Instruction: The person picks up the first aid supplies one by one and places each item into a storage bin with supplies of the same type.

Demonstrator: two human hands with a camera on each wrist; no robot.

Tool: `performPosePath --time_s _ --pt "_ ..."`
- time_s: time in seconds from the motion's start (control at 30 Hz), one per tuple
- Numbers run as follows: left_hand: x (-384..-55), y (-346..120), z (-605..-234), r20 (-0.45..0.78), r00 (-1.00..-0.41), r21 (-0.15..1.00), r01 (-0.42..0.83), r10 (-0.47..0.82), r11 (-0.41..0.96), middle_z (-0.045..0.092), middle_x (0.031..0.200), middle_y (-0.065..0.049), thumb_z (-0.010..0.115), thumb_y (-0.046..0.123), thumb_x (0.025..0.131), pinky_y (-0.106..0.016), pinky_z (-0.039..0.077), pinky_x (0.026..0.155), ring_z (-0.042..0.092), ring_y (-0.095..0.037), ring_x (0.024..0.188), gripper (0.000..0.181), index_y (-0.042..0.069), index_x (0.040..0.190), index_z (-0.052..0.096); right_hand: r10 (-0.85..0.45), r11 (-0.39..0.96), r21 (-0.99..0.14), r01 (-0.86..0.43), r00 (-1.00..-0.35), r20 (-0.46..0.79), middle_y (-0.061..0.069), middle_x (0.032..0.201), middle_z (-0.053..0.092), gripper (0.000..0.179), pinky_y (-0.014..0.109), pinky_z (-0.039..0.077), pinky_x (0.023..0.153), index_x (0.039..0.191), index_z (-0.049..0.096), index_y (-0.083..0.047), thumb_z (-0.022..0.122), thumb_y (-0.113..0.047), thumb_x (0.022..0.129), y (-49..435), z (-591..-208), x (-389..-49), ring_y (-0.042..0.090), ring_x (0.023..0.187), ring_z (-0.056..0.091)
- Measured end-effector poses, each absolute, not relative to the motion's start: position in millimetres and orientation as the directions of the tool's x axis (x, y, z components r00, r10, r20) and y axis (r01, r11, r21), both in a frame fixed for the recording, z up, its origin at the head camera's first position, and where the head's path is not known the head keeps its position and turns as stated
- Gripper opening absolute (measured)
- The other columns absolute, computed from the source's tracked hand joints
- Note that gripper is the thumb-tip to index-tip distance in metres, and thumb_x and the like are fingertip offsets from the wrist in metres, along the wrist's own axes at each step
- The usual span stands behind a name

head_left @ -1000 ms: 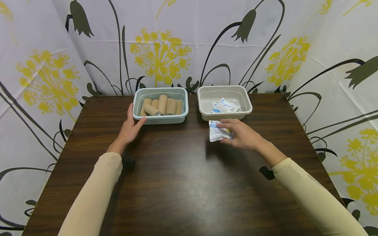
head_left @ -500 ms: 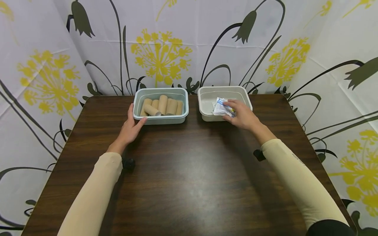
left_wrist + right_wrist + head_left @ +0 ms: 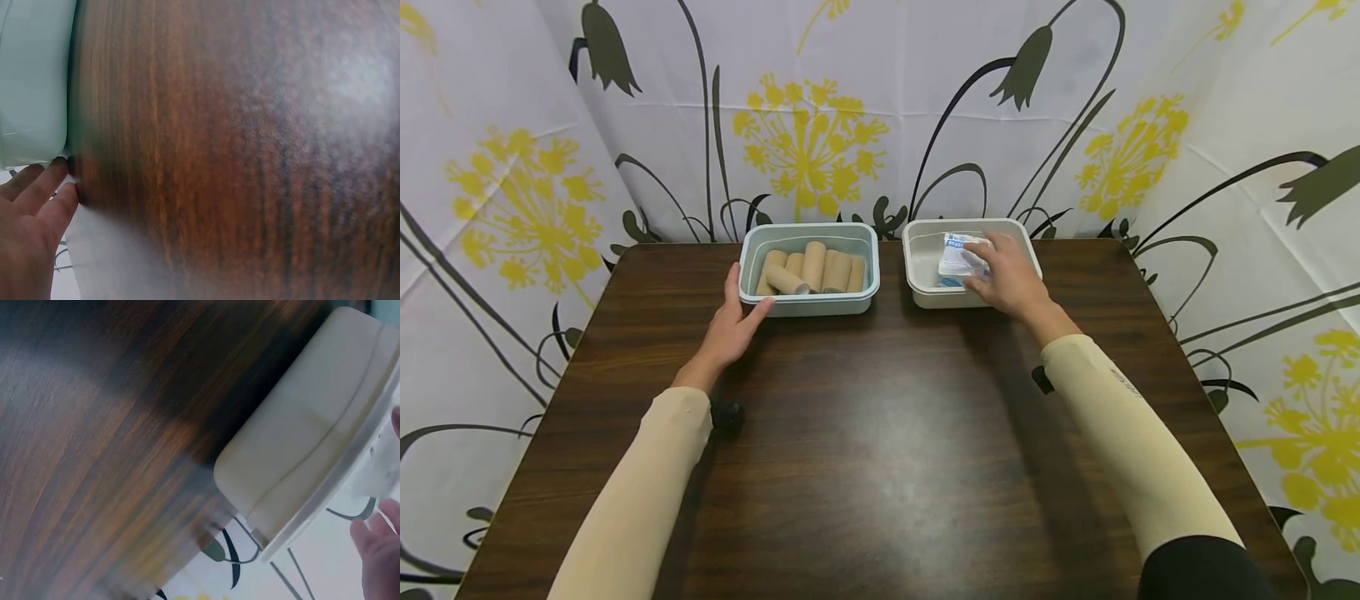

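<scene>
A blue-grey plastic tub (image 3: 808,308) holds several cardboard tubes (image 3: 812,265). My left hand (image 3: 722,329) rests against its front left corner, thumb along the front side and fingers along the left side. In the left wrist view, relaxed fingers (image 3: 47,187) touch the tub corner (image 3: 34,81). To the right stands a cream plastic tub (image 3: 917,283). My right hand (image 3: 1011,279) reaches over its rim, thumb and fingers spread around a white-and-blue packet (image 3: 955,254) inside. Beneath it another packet partly shows. The right wrist view catches spread fingers (image 3: 375,531) beyond the rim.
Both tubs stand side by side at the back edge of a dark wooden table (image 3: 850,450), with a narrow gap between them. A white curtain (image 3: 880,108) with yellow and grey flowers hangs behind and at both sides.
My right hand has carried the white-and-blue packet from in front of the cream tub into it, then spread its fingers. The left hand has stayed at the blue-grey tub.
</scene>
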State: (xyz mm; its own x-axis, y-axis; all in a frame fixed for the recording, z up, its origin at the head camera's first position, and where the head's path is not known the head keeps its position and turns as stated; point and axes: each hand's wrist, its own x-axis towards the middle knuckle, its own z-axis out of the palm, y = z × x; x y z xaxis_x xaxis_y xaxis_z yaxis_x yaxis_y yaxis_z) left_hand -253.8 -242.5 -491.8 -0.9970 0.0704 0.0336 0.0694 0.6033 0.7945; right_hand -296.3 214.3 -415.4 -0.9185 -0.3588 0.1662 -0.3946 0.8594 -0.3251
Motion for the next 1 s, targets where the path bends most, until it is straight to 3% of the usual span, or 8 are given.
performPosePath --time_s 0.1,0.3,0.73,1.0 --pt "-254 -242 -493 0.046 -0.996 0.792 0.081 0.073 0.606 0.015 0.160 -0.022 0.050 0.049 0.100 -0.064 0.015 0.110 0.021 -0.045 0.142 0.087 0.030 0.157 -0.012 -0.344 0.874 -0.301 -0.382 -0.923 0.172 0.021 0.152 0.033 0.059 0.051 0.026 0.111 0.140 0.054 -0.009 0.074 -0.027 0.088 215 -417 -296 0.038 0.140 0.027" --pt "-255 -243 -493 0.073 -0.995 0.781 0.102 0.072 0.617 0.020 0.158 -0.025 0.051 0.047 0.100 -0.063 0.019 0.109 0.026 -0.046 0.140 0.086 0.028 0.157 -0.010 -0.362 0.866 -0.292 -0.407 -0.911 0.195 0.021 0.148 0.040 0.052 0.049 0.027 0.111 0.135 0.059 -0.005 0.073 -0.028 0.089 218 -419 -291 0.037 0.139 0.031" --pt "-256 -246 -490 0.045 -0.996 0.791 0.083 0.078 0.605 0.014 0.160 -0.023 0.051 0.047 0.100 -0.061 0.016 0.111 0.021 -0.044 0.143 0.089 0.028 0.157 -0.014 -0.300 0.872 -0.322 -0.368 -0.923 0.242 0.016 0.149 0.041 0.049 0.055 0.031 0.107 0.134 0.060 -0.007 0.069 -0.031 0.092 229 -414 -275 0.038 0.137 0.034" --pt "-254 -254 -485 0.007 -0.996 0.783 0.059 0.086 0.619 -0.001 0.163 -0.015 0.051 0.052 0.098 -0.060 0.011 0.113 0.012 -0.041 0.146 0.096 0.025 0.154 -0.022 -0.279 0.867 -0.342 -0.363 -0.921 0.271 0.019 0.146 0.044 0.047 0.056 0.030 0.107 0.132 0.061 -0.007 0.069 -0.029 0.092 239 -408 -270 0.040 0.136 0.035"
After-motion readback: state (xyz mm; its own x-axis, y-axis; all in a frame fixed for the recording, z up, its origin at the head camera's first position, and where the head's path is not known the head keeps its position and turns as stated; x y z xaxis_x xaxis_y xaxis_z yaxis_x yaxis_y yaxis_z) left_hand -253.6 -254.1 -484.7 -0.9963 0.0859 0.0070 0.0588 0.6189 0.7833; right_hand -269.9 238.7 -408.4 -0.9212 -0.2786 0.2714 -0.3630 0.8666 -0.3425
